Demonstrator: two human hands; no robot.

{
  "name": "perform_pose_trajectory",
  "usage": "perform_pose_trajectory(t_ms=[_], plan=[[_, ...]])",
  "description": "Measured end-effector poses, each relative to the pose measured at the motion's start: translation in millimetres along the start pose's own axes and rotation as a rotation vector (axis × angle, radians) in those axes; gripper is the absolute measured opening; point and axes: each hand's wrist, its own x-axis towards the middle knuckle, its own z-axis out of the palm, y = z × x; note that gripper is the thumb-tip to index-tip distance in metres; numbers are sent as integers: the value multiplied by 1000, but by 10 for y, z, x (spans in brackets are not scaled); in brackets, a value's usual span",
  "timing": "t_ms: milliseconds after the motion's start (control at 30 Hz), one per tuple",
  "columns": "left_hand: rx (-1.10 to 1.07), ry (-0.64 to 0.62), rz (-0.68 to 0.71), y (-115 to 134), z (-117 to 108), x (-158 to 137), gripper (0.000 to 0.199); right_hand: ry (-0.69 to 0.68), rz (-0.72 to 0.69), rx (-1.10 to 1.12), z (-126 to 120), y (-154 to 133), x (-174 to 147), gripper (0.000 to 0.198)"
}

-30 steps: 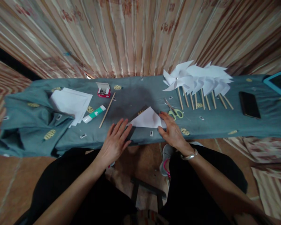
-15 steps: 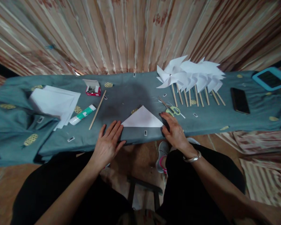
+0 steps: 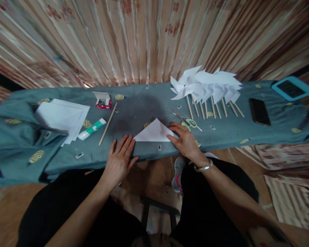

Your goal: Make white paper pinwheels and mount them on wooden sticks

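Observation:
A white sheet of paper (image 3: 154, 132), folded into a triangle, lies on the cloth in front of me with its peak pointing away. My left hand (image 3: 119, 158) rests flat and open, fingertips touching the triangle's left corner. Over the right corner lies my right hand (image 3: 186, 141), its thumb and fingers apart and pressing down on the paper, partly covering that corner. Just beyond the right hand are green-handled scissors (image 3: 189, 123).
Finished white paper pinwheels (image 3: 185, 85) on wooden sticks lie overlapped at back right, near a dark phone (image 3: 259, 111) and a blue-framed tablet (image 3: 278, 87). Leftward are a loose stick (image 3: 108, 123), a green-white glue tube (image 3: 92, 129), a red box (image 3: 103, 102) of small metal pieces and white sheets (image 3: 59, 115).
My right hand has slid left from beside the right corner onto the paper. My left hand stays at the left corner. The view has shifted slightly.

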Motion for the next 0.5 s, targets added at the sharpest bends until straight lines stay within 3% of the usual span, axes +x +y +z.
perform_pose_trajectory(t_ms=[200, 400, 500], plan=[[-179, 26, -73, -29, -43, -6, 51, 51, 23, 168, -4, -55, 75, 4], [-793, 133, -484, -218, -225, 392, 69, 53, -39, 311, -162, -231, 187, 6], [-1111, 33, -544, -244, -293, 660, 80, 37, -64, 356, -224, -293, 233, 5]])
